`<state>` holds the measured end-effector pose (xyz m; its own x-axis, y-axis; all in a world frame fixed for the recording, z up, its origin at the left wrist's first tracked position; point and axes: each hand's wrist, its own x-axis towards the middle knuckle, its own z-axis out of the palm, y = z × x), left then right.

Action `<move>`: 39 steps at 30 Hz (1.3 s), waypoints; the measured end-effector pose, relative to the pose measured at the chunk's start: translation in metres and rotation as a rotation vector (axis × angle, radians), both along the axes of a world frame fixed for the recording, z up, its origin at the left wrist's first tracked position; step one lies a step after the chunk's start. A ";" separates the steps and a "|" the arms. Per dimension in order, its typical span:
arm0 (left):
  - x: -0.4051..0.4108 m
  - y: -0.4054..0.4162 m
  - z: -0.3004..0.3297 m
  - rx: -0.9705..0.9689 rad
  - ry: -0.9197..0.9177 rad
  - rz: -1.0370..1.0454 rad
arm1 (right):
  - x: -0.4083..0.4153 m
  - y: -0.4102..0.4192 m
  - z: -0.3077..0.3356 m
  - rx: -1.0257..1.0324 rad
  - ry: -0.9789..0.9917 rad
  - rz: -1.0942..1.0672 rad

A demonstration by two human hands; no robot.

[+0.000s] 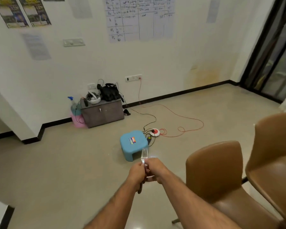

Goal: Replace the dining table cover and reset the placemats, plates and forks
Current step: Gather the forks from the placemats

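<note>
forks [144, 156]: held by left hand [136, 173] + right hand [156, 171] | above floor [73, 171] | brown chairs [213, 172] right

Two brown chairs [221, 171] stand side by side at the right. A blue stool [133, 144] sits on the floor [56, 171], just beside a round red-and-white socket reel [155, 132] whose orange cord [185, 119] runs up to a wall outlet [133, 78]. Against the wall, a low grey cabinet [102, 113] carries a black bag [110, 92] and a white helmet-like thing [93, 98]. A spray bottle [72, 103] stands left of it. Posters [21, 12] and a handwritten chart [139, 19] hang on the wall.
</note>
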<state>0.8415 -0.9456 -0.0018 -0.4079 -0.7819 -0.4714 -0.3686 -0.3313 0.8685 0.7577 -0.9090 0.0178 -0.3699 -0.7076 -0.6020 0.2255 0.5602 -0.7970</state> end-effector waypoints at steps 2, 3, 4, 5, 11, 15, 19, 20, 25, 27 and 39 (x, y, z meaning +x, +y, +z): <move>-0.024 -0.029 0.002 -0.001 0.006 -0.002 | -0.020 -0.035 0.002 0.023 0.021 0.006; -0.036 -0.045 0.000 -0.006 0.021 -0.004 | -0.032 -0.053 0.002 0.029 0.023 -0.001; -0.046 -0.058 -0.002 -0.010 0.027 -0.004 | -0.042 -0.067 0.001 0.034 0.022 -0.009; -0.060 -0.076 -0.006 -0.026 0.016 -0.013 | -0.055 -0.084 -0.001 0.037 0.014 -0.024; -0.157 -0.182 -0.017 -0.094 -0.040 -0.112 | -0.145 -0.182 -0.013 0.055 -0.015 -0.165; -0.232 -0.253 -0.009 -0.097 -0.026 -0.231 | -0.211 -0.236 0.003 0.010 -0.042 -0.289; -0.319 -0.304 0.000 -0.061 0.026 -0.395 | -0.285 -0.277 0.017 -0.027 -0.033 -0.464; -0.341 -0.309 0.002 -0.034 0.053 -0.435 | -0.305 -0.281 0.020 -0.022 -0.038 -0.506; -0.448 -0.324 -0.004 -0.009 0.092 -0.576 | -0.403 -0.289 0.018 -0.015 -0.033 -0.630; -0.496 -0.324 -0.002 -0.017 0.101 -0.619 | -0.450 -0.288 0.013 -0.033 -0.014 -0.667; -0.828 -0.243 0.032 0.208 0.211 -0.886 | -0.771 -0.199 0.030 0.011 0.108 -0.926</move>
<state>0.0136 -1.1882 0.0299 -0.9080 -0.0528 -0.4157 -0.4031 -0.1613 0.9008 -0.0136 -1.1078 0.0481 -0.8382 -0.0969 -0.5367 0.5116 0.2016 -0.8353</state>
